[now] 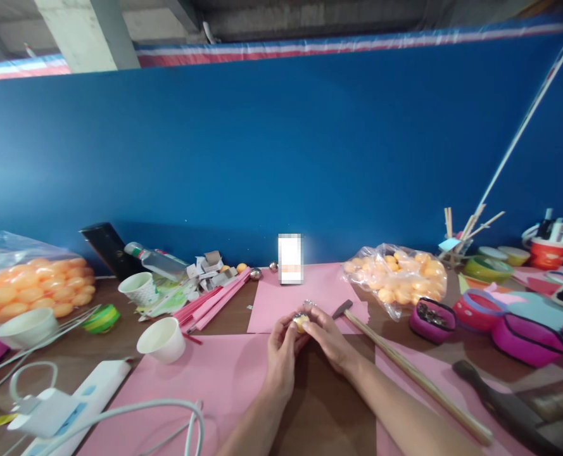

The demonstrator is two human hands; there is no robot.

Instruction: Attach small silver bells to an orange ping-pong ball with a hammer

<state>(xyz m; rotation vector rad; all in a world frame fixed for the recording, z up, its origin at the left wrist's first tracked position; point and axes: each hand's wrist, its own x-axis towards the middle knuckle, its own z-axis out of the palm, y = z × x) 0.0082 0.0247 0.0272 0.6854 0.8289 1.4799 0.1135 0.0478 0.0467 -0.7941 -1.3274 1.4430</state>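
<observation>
My left hand (282, 348) and my right hand (327, 334) meet in the middle of the table, closed around a small yellow ball (301, 322) with dark, shiny bits on its top. Both thumbs press against its near side. Fingers cover much of it, so I cannot make out the bits clearly. Just right of my right hand lies a hammer (417, 370), its dark head close to my fingers and its long wooden handle slanting toward me. Behind the hands, pink paper (326, 285) lies flat under a bright, pixelated upright rectangle (290, 258).
Bags of orange balls stand left (29, 288) and right (398, 275). Two shiny metal balls (256, 273) sit by pink strips (215, 304). A white paper cup (161, 340), a power strip (88, 402), cables and magenta containers (528, 339) surround the work area. A blue partition (262, 145) rises behind.
</observation>
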